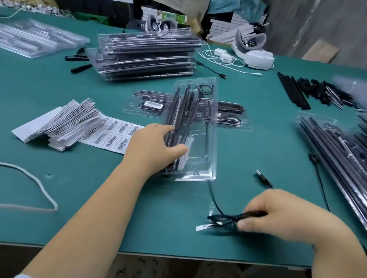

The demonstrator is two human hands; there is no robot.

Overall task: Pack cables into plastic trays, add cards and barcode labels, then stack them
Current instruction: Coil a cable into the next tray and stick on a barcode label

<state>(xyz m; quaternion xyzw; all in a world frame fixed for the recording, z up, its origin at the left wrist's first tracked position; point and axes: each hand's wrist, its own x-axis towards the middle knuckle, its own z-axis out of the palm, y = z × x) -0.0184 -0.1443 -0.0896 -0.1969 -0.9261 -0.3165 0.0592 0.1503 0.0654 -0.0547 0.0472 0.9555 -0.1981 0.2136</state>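
While the clear plastic tray (pixel 197 141) lies lengthwise on the green table (pixel 34 145) with black bars already seated in its slots, its cable (pixel 217 206) trails out of the tray's near end and is not yet packed. The left hand (pixel 152 146) rests on the tray's left side, fingers curled over the bars and thumb pressed on the plastic, holding it down. Nearer than the tray and to its right, the right hand (pixel 269 213) pinches the bunched cable coil, whose white tag (pixel 203 227) pokes out to the left. Judging by this, the coil has to be tucked into the open pocket at the tray's near end, and a card and a label are left to add. Directly beyond and partly under the tray sits a finished tray (pixel 149 105) that already carries a barcode label. Left of the tray lie the barcode label sheet (pixel 113 136) and a fanned pile of cards (pixel 66 119). Farther beyond the tray stands a stack of packed trays (pixel 145 54), so a good part of the batch seems done. Right of the tray leans another pile of filled trays (pixel 350 163); whether those are complete I cannot tell.
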